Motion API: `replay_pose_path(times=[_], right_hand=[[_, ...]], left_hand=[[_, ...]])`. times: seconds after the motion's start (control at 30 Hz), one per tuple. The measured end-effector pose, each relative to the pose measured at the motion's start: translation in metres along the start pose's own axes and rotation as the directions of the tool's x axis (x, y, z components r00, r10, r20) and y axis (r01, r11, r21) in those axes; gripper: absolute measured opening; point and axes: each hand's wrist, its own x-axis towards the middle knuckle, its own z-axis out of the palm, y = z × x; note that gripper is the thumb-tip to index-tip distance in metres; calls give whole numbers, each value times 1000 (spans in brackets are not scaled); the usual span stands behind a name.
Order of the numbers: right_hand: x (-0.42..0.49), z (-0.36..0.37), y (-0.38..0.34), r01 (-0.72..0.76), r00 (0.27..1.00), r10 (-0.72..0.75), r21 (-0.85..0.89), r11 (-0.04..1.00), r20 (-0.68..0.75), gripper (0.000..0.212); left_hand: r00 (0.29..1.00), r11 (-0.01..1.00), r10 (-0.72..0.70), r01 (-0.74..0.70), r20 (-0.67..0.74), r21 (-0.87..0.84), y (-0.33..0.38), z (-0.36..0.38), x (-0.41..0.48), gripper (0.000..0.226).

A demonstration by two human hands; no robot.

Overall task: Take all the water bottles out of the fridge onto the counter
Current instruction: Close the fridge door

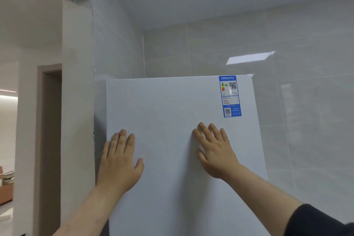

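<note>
Now L hand (119,161), R hand (216,153) on fridge (168,101)

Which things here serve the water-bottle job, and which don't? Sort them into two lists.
Job: fridge door; left hand and right hand, both flat on it.
Not the job: blue energy label; doorway; tiled wall.
</note>
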Motion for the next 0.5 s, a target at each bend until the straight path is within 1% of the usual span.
replay_pose_path(times=[0.07,0.13,0.27,0.37,0.5], right_hand=[[7,7,0,-4,1000,4,-23,1000,7,73],[12,14,0,-15,1000,16,-49,999,25,74],[22,27,-1,-35,998,39,-83,996,44,74],[25,38,2,-40,999,40,-115,993,-1,68],[26,47,4,-52,998,46,-151,987,-42,66]], left_hand=[[999,1000,12,-12,50,-1,-7,11,10,80],[992,999,31,-26,125,-38,-14,24,21,78],[979,993,74,-55,191,-101,-27,50,37,74],[985,987,84,-61,152,-148,-33,63,42,74],[991,989,69,-52,115,-141,-33,68,46,76]])
